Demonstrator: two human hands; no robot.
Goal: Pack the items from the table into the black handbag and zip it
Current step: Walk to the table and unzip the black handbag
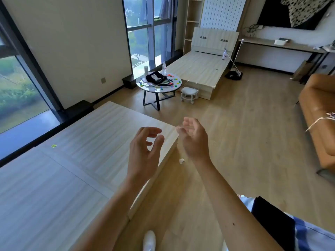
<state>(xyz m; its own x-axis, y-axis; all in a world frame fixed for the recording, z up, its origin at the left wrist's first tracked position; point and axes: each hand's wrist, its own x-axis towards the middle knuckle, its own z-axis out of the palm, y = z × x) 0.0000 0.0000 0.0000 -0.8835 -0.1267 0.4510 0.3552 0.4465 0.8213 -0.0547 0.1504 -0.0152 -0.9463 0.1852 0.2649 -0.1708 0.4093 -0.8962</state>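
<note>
A person's left hand (145, 142) and right hand (194, 137) hang empty in mid-air, fingers loosely curled and spread, above a pale wooden platform (72, 160). Well across the room, the black handbag (156, 77) lies on a round table (174, 88) amid scattered coloured pieces (176, 80), beside a water bottle (164, 68).

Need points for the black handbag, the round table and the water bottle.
black handbag (156, 77), head view, on its black front panel near the white print.
round table (159, 90), head view, on the bare near rim of its top.
water bottle (164, 68), head view, on its clear body below the cap.
</note>
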